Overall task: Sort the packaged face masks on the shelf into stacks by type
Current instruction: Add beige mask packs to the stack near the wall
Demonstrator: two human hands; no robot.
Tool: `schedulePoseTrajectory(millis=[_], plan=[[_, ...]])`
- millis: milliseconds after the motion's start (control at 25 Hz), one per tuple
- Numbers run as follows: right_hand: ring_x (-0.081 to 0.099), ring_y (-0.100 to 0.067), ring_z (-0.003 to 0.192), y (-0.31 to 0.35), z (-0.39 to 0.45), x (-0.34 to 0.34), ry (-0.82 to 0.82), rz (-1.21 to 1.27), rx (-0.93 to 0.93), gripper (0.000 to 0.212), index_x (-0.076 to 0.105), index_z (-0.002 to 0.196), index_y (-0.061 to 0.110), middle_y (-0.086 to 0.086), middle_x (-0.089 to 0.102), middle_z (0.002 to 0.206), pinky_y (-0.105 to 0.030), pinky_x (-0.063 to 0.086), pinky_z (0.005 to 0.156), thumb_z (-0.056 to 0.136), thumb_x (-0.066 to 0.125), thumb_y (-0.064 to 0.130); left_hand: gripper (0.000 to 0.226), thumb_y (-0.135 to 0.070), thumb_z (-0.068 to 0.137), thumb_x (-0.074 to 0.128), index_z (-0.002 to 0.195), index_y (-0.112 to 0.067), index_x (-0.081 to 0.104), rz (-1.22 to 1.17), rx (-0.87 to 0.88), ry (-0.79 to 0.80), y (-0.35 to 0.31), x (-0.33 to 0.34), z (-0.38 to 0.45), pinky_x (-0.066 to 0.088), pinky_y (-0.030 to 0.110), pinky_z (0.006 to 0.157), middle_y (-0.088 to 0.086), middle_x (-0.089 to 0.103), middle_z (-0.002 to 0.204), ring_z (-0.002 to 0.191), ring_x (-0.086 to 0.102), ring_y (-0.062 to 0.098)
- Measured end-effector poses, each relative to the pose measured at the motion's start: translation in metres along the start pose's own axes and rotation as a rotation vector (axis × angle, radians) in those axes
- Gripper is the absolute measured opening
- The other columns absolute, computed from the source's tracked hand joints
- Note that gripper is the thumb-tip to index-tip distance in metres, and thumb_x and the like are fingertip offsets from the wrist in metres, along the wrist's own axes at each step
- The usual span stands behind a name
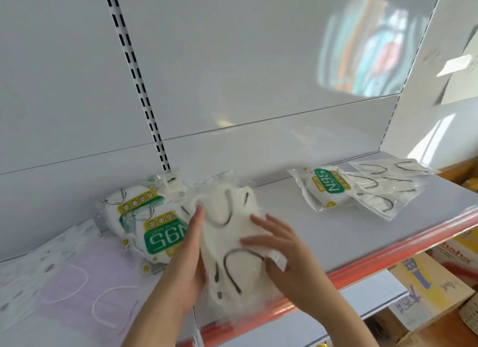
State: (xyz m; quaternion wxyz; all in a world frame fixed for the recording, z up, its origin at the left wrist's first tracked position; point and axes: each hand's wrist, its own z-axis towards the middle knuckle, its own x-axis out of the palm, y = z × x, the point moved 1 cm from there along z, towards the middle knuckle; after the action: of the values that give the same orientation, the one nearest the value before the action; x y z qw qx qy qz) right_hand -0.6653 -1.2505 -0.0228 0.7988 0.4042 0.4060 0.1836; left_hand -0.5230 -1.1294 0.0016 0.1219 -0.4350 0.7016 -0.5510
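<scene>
A stack of clear-wrapped white masks with black ear loops (230,233) lies at the middle of the white shelf (297,212). My left hand (186,258) presses flat against the stack's left side. My right hand (284,253) lies on its right side with the fingers spread over the top and the thumb tucked at the near edge. Left of the stack are N95 packs with green labels (157,233), and further left a pack of lilac masks (85,287). At the right of the shelf lie another N95 pack (328,186) and more black-loop packs (380,189).
A pale printed mask pack (23,274) lies at the far left. The shelf has an orange-red front rail (382,258) and a slotted upright (144,93) on the back panel. Cardboard boxes (426,289) stand on the level below at the right.
</scene>
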Motion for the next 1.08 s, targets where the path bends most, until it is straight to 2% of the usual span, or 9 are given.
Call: schedulePoseTrajectory(millis=[120,280,400,480,600,760,920,1000,1080], plan=[[0.033,0.006,0.141,0.001,-0.006,0.003,-0.069,0.354,0.166,0.072,0.064,0.122,0.041,0.027,0.044,0.147,-0.034,0.028,0.121,0.073,0.042,-0.006,0.030,-0.021,0.087,0.075,0.116,-0.015,0.071,0.102,0.121,-0.026,0.000,0.011,0.006,0.057,0.047,0.091,0.007,0.080,0.101,0.094,0.077,0.025],[0.031,0.019,0.134,0.025,0.004,-0.024,-0.088,0.483,0.257,0.056,0.029,0.147,0.044,0.045,0.038,0.141,-0.017,0.028,0.117,0.096,0.051,0.051,0.042,-0.015,0.080,0.083,0.120,-0.018,0.071,0.153,0.263,0.142,-0.009,0.042,0.019,0.054,0.045,0.096,0.004,0.078,0.111,0.106,0.074,0.022],[0.027,0.011,0.141,0.008,0.016,-0.059,-0.223,0.206,0.246,0.074,0.026,0.152,0.039,0.029,0.033,0.154,-0.018,0.025,0.116,0.088,0.042,0.073,0.037,-0.010,0.078,0.085,0.112,-0.019,0.072,0.252,0.314,0.132,-0.009,0.069,0.033,0.055,0.041,0.094,-0.003,0.079,0.104,0.100,0.075,0.015],[0.016,-0.004,0.149,-0.035,0.017,-0.104,-0.315,-0.345,0.288,0.091,0.010,0.155,0.038,0.014,0.012,0.164,-0.030,0.017,0.120,0.083,0.055,0.069,0.041,-0.024,0.066,0.089,0.104,-0.019,0.074,0.267,0.292,0.068,-0.003,0.073,0.045,0.056,0.039,0.091,-0.005,0.080,0.097,0.094,0.075,0.015],[-0.017,-0.020,0.151,-0.114,0.023,-0.180,-0.058,-0.826,0.432,0.129,-0.021,0.152,0.037,0.008,-0.029,0.161,-0.047,0.000,0.124,0.068,0.071,0.070,0.045,-0.035,0.062,0.091,0.101,-0.020,0.073,0.305,0.254,0.001,0.000,0.081,0.053,0.055,0.036,0.085,-0.008,0.080,0.090,0.093,0.073,0.016],[0.003,-0.017,0.153,-0.177,0.056,-0.232,0.120,-0.718,0.387,0.122,-0.003,0.157,0.036,0.009,0.002,0.166,-0.040,0.011,0.124,0.066,0.069,0.074,0.029,-0.008,0.082,0.079,0.105,-0.023,0.072,0.179,0.250,-0.038,0.005,0.117,0.063,0.052,0.043,0.095,-0.009,0.080,0.095,0.102,0.072,0.019],[0.064,-0.023,0.110,-0.196,0.082,-0.245,0.009,-0.865,0.297,0.038,0.062,0.123,0.035,0.006,0.070,0.116,-0.032,0.049,0.084,0.086,0.062,0.040,0.020,-0.014,0.078,0.084,0.096,-0.020,0.077,0.133,0.217,-0.153,0.022,0.164,0.072,0.055,0.050,0.094,-0.001,0.081,0.093,0.095,0.075,0.025],[0.063,-0.030,0.078,-0.198,0.086,-0.253,-0.125,-0.792,0.289,0.008,0.065,0.082,0.023,0.001,0.066,0.075,-0.035,0.045,0.063,0.086,0.060,0.028,0.016,-0.015,0.077,0.085,0.091,-0.018,0.077,0.127,0.226,-0.219,0.025,0.185,0.072,0.056,0.051,0.093,0.000,0.081,0.087,0.092,0.075,0.028],[0.042,-0.024,0.056,-0.192,0.089,-0.274,-0.316,-0.494,0.340,0.034,0.042,0.058,0.016,0.001,0.040,0.051,-0.034,0.029,0.050,0.082,0.065,0.021,0.011,-0.014,0.083,0.079,0.091,-0.020,0.074,0.115,0.267,-0.311,0.027,0.203,0.073,0.056,0.048,0.092,-0.004,0.080,0.081,0.093,0.074,0.028]])
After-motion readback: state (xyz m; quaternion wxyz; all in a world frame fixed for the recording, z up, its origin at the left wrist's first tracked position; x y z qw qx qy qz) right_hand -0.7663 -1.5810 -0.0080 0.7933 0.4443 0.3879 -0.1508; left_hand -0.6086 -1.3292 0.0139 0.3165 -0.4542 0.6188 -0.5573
